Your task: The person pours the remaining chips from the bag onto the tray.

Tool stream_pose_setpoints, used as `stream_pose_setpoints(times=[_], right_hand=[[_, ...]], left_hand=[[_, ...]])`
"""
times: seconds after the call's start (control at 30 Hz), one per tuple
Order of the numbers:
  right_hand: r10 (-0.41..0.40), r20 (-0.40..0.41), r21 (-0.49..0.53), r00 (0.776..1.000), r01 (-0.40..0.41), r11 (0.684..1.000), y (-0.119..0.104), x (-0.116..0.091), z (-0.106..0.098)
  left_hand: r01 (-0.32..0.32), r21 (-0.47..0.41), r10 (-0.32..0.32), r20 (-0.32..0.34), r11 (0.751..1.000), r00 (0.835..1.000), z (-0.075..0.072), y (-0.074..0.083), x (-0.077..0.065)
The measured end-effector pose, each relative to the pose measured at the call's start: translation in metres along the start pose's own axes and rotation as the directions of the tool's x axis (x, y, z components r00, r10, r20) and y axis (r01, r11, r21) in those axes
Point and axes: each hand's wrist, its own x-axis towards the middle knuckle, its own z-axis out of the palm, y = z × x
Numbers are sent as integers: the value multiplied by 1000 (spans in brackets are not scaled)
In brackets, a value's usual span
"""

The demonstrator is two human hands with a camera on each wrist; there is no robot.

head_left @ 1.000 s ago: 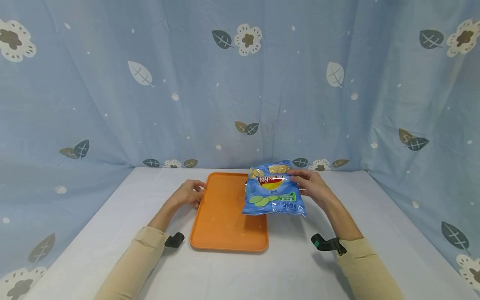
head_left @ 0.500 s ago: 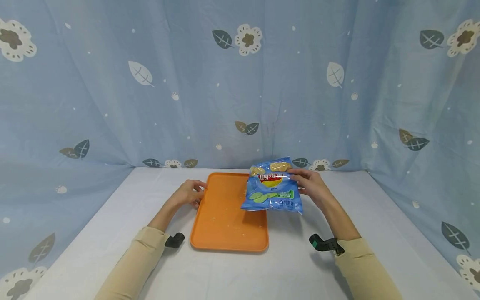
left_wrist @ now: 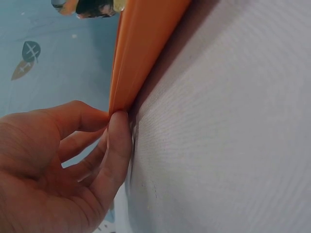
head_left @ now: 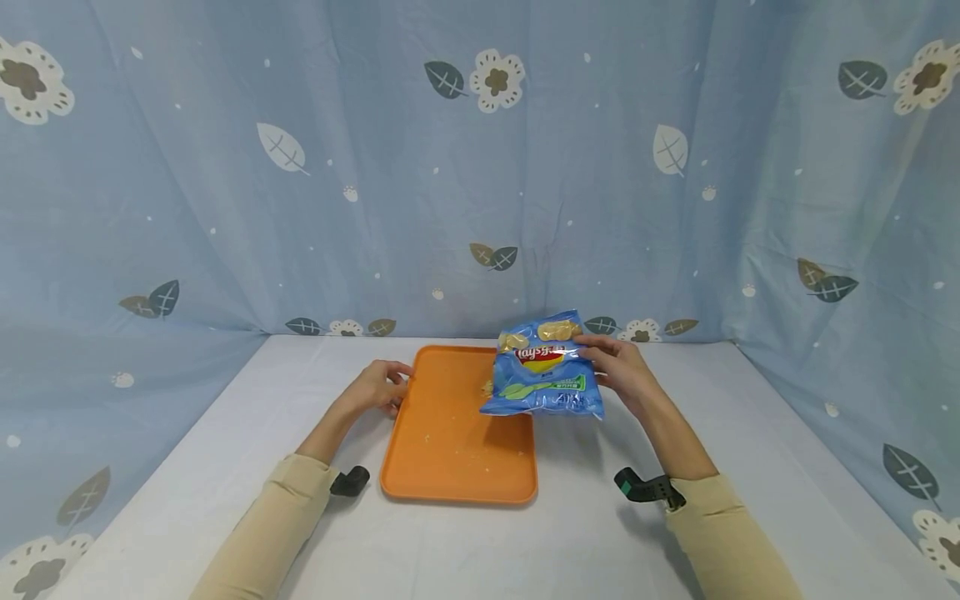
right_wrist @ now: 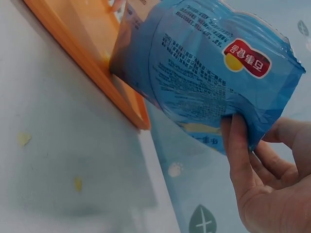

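My left hand [head_left: 377,387] pinches the left rim of an orange tray [head_left: 438,479] between thumb and fingertips, close over the white cloth; the left wrist view shows the grip on the tray's edge [left_wrist: 138,53]. A blue bag of potato chips [head_left: 546,367] hangs tilted over the tray's right side, and my right hand [head_left: 624,372] holds it by its right edge. From the right wrist, the printed back of the chip bag [right_wrist: 194,73] is visible, its lower end over the tray. Small yellow chip pieces [head_left: 488,387] lie on the tray beside the bag.
Tiny crumbs [head_left: 427,437] dot the tray. A few yellow bits [right_wrist: 77,183] lie on the white tablecloth [head_left: 480,550] near it. A blue patterned curtain [head_left: 375,167] hangs behind the table and along both sides.
The chip bag has risen slightly, its lower edge tipping up and away, and chip pieces now show beside it on the tray. The left hand stays at the tray's rim.
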Motion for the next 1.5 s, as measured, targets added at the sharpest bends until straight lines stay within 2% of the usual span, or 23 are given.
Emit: stream_pose_setpoints(times=[0.23, 0.97, 1.33, 1.5], right_hand=[[-5, -6, 31, 1000, 5, 1000, -2, 1, 2], [-26, 13, 56, 1000, 26, 998, -9, 0, 6], [-49, 79, 37, 996, 47, 998, -13, -3, 21], [-54, 61, 31, 997, 52, 998, -15, -4, 25]], left_hand=[[-9, -20, 9, 2, 1000, 1000, 0, 0, -1], [3, 7, -3, 6, 1000, 1000, 1, 1, 0], [5, -2, -5, -14, 1000, 1000, 1, -1, 1], [-3, -16, 3, -11, 1000, 1000, 1, 0, -1]])
